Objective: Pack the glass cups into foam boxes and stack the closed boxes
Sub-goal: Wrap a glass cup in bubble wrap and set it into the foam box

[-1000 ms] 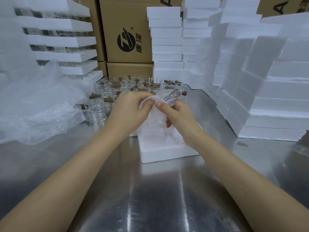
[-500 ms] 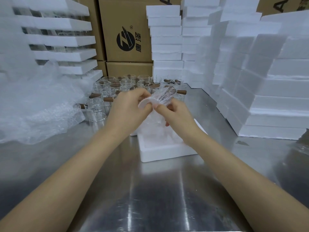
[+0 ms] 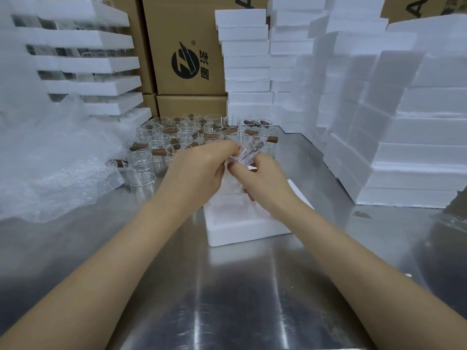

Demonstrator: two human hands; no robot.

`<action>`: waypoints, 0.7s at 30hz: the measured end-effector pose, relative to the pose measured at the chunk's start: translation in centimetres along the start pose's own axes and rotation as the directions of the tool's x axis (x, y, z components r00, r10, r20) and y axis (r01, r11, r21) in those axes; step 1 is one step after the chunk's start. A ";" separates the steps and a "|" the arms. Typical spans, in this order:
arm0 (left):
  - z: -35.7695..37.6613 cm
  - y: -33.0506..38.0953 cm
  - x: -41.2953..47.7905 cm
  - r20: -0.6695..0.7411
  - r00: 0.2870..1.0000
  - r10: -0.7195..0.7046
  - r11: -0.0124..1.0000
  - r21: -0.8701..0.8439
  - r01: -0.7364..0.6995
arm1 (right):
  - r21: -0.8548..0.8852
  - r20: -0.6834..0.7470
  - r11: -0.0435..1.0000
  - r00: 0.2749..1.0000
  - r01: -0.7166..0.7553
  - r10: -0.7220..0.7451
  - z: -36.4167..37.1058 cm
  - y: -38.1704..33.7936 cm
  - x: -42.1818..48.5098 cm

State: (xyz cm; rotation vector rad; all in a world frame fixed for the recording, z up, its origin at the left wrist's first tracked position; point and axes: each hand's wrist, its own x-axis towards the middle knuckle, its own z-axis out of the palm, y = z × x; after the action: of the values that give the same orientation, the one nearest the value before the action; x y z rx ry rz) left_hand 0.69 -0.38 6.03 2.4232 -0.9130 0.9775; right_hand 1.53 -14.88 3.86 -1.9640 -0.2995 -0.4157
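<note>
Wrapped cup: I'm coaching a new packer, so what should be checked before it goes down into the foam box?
1. Left hand and right hand both hold the wrapped cup: ok.
2. Its wrap closed all round: cannot tell.
3. Foam box open, beneath the hands: ok.
4. Box cavity free: cannot tell, hands hide it.
5. Loose glass cups stand apart behind the box: ok.
</note>
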 end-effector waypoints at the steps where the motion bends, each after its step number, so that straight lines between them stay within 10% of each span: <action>1: 0.0 -0.2 0.1 0.016 1.000 -0.009 1.000 -0.019 0.009 | 0.011 -0.010 1.000 1.000 -0.004 0.004 0.0 0.1 0.1; 5: -0.3 -0.3 0.3 0.077 0.977 -0.200 0.939 -0.269 0.213 | 0.066 -0.037 0.996 0.998 -0.051 0.054 -0.1 0.1 0.3; 21: 0.1 -0.8 0.4 -0.024 0.953 -0.301 0.941 -0.172 0.293 | -0.068 0.063 0.996 0.997 0.055 -0.051 0.1 -0.3 -0.4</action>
State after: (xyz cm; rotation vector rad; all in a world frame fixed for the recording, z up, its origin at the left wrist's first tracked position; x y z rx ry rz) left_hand 1.50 -0.02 6.12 2.2972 -0.5630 0.8119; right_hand 1.10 -14.70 3.90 -2.0428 -0.3814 -0.4055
